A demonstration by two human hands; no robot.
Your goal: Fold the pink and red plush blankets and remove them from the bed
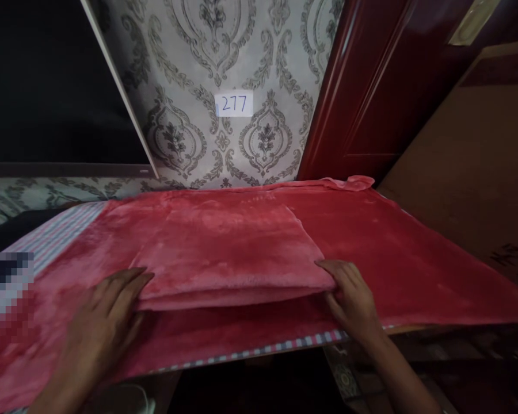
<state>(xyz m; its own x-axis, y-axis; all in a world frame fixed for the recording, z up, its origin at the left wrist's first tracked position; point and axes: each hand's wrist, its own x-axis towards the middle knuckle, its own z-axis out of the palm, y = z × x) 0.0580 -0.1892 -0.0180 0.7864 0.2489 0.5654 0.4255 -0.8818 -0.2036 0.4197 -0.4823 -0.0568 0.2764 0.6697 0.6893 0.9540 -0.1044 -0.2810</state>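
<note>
A folded red fleece blanket (224,253) lay in the middle of the surface (414,329), on top of a larger red fleece spread (406,247) that covered most of it. The left hand (101,322) rested flat against the folded blanket's near left corner, its grip open, fingers (132,282) extended and touching the stacked edges. The right hand (354,299) lay at the near right corner, grip also open, fingertips (328,265) on the top layer and the palm against the fold. A striped cloth (56,236) showed beneath the spread at the left and along the front edge. Behind, a paper label reading 277 (233,104) was stuck on patterned wallpaper (207,52), beside a dark red door (371,80).
</note>
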